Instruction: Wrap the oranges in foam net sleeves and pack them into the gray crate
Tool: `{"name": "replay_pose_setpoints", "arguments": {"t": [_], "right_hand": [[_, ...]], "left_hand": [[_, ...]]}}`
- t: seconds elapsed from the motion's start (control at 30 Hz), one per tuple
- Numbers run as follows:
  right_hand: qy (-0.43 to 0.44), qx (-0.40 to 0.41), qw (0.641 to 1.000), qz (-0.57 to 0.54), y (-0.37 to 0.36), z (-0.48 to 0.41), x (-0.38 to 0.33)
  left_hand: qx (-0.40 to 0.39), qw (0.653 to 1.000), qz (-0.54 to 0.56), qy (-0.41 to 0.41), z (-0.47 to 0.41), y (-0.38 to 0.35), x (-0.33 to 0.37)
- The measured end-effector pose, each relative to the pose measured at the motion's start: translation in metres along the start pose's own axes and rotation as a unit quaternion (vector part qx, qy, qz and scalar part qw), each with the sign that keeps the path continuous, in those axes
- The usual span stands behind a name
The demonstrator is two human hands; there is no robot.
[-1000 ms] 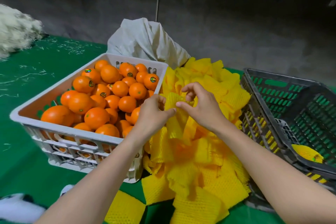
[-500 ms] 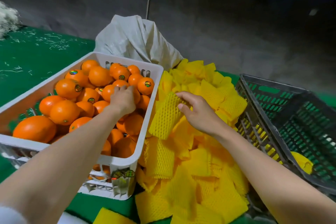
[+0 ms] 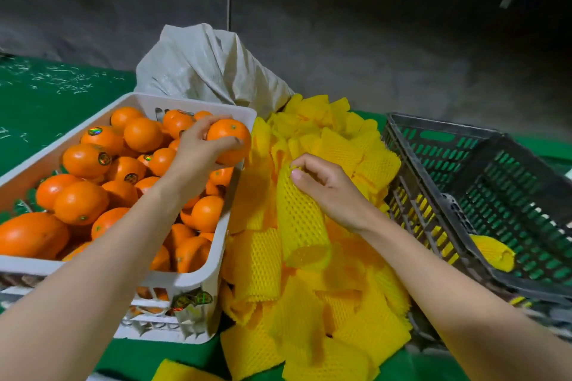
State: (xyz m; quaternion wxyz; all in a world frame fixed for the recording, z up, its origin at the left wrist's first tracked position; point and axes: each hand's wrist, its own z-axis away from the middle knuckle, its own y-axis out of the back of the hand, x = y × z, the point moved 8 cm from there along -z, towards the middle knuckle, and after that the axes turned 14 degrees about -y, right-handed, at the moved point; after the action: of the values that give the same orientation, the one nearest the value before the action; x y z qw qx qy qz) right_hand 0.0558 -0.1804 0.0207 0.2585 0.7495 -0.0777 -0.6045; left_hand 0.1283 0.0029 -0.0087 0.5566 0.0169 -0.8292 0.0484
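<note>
My left hand (image 3: 198,148) grips an orange (image 3: 230,141) lifted above the right rim of the white crate (image 3: 198,280), which holds several loose oranges (image 3: 80,201). My right hand (image 3: 328,187) pinches the top edge of a yellow foam net sleeve (image 3: 301,223) that hangs down over a pile of yellow sleeves (image 3: 325,303) between the two crates. The gray crate (image 3: 464,170) stands tilted at the right, and one wrapped orange (image 3: 492,252) lies inside it.
A white woven sack (image 3: 210,71) sits behind the white crate and the sleeve pile. Everything rests on a green mat (image 3: 46,96) strewn with pale fibres at the far left. A dark wall rises behind.
My left hand left the sleeve, reached into the white crate and lifted an orange toward its right rim. My right hand kept one sleeve and drew it up from the pile.
</note>
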Motion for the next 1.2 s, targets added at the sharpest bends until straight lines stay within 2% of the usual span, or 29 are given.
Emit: {"name": "replay_pose_setpoints", "arguments": {"t": [0.07, 0.17, 0.37, 0.47, 0.67, 0.83, 0.97, 1.1, 1.2], "right_hand": [[-0.003, -0.022, 0.999, -0.027, -0.001, 0.006, -0.002], [-0.03, -0.055, 0.995, -0.074, 0.0, 0.017, 0.005], [-0.093, -0.111, 0.964, -0.223, 0.002, 0.048, 0.026], [-0.089, -0.135, 0.971, -0.178, -0.003, 0.061, 0.028], [-0.036, -0.019, 0.999, 0.009, 0.01, 0.074, 0.036], [0.002, 0.112, 0.993, -0.04, 0.045, 0.07, 0.035], [-0.012, 0.149, 0.985, -0.084, 0.056, 0.068, 0.049], [-0.035, 0.217, 0.969, -0.111, 0.05, 0.079, 0.062], [-0.053, 0.272, 0.955, -0.109, 0.038, 0.087, 0.062]], "left_hand": [[-0.036, 0.991, 0.12, 0.05, 0.021, -0.029, 0.01], [-0.023, 0.971, 0.199, 0.128, 0.051, -0.062, 0.01], [0.025, 0.929, 0.285, 0.235, 0.1, -0.109, -0.001], [0.026, 0.931, 0.266, 0.248, 0.118, -0.123, -0.007], [0.02, 0.953, 0.228, 0.199, 0.13, -0.131, -0.006], [-0.041, 0.961, 0.204, 0.183, 0.141, -0.138, -0.001], [-0.11, 0.942, 0.252, 0.194, 0.153, -0.146, -0.002], [-0.04, 0.944, 0.283, 0.167, 0.152, -0.143, -0.004], [0.043, 0.921, 0.355, 0.153, 0.154, -0.15, -0.012]]}}
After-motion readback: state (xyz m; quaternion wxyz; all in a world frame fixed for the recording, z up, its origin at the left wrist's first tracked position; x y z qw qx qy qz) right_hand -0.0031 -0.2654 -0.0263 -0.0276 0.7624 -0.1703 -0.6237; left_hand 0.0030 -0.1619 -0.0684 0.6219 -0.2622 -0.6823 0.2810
